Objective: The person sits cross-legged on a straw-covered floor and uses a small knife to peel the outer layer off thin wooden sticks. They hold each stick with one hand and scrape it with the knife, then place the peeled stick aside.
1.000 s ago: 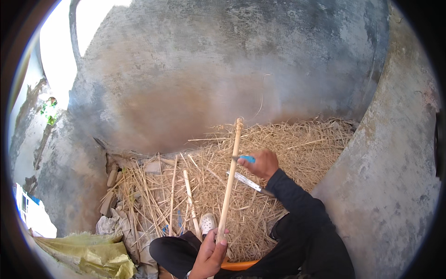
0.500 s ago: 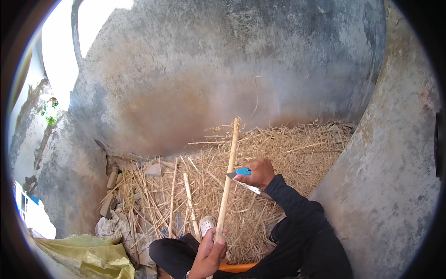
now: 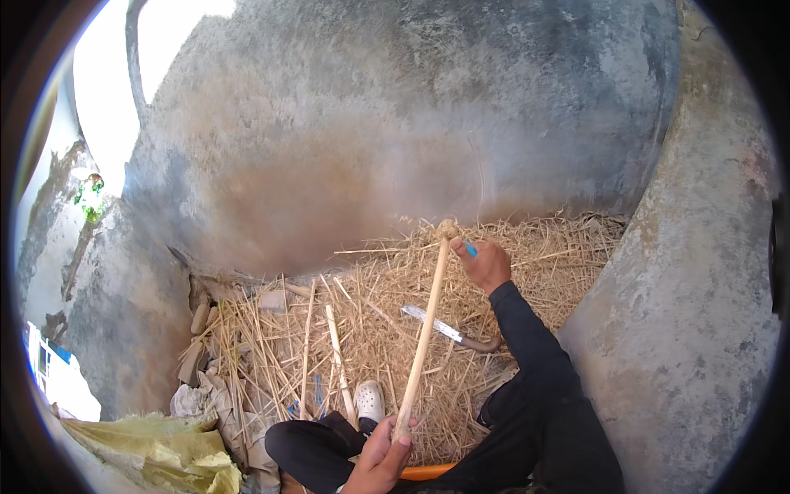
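gripping the near end of a long pale slender wooden stick [image 3: 425, 337], the left hand [image 3: 380, 461] sits at six o'clock; the right hand [image 3: 485, 265], near centre toward three o'clock, is clenched round a small bright-blue hand tool [image 3: 471, 249], whose edge i cannot make out. the stick slants up from six o'clock to just past centre at one o'clock, ending in a frayed, fibrous knob beside the right thumb. the step in hand looks like scraping or trimming the stick near that knob; a further stroke would call for a firm left hold and the tool's edge laid flat along the wood, clear of the left fingers.

outward, a silver blade with a curved brown handle [image 3: 432, 319] lies at five o'clock on dry tan straw [image 3: 543, 288]. two pale thin sticks [image 3: 337, 354] rest at seven o'clock, a crumpled yellow-green sack [image 3: 156, 453] at eight.
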### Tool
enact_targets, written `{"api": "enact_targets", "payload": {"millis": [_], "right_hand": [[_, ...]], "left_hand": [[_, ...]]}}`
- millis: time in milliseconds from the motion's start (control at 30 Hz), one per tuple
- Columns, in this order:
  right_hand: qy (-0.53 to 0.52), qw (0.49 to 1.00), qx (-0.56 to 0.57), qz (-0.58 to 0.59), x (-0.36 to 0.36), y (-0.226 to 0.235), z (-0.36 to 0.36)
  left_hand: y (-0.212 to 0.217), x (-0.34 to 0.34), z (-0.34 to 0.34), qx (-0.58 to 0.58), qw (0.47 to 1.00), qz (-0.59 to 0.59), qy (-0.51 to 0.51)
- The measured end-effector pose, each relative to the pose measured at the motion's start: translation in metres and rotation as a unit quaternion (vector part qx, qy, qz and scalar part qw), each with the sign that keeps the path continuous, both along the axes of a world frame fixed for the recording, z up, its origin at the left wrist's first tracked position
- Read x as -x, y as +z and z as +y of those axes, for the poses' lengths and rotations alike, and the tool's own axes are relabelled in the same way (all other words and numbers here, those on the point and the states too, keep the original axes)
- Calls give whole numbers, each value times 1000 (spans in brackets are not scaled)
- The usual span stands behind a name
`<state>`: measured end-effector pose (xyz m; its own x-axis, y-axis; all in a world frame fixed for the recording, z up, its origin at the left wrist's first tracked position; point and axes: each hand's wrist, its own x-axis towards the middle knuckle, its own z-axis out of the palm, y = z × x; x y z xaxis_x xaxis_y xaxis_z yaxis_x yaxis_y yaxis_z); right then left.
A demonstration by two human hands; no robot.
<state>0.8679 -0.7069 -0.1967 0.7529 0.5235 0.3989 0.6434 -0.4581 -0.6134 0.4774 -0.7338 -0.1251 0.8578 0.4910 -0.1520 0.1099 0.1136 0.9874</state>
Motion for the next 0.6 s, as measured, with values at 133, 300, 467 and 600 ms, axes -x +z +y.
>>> {"api": "enact_targets", "payload": {"millis": [133, 300, 467, 600], "right_hand": [[170, 985, -4, -35, 57, 11, -11], [328, 941, -41, -68, 129, 14, -14], [288, 942, -63, -161, 114, 6, 0], [224, 962, -33, -154, 95, -9, 5]], "left_hand": [[8, 0, 18, 73, 996, 34, 45], [11, -8, 30, 3, 998, 38, 53], [7, -7, 25, -89, 991, 89, 42], [16, -11, 23, -125, 986, 104, 25]]}}
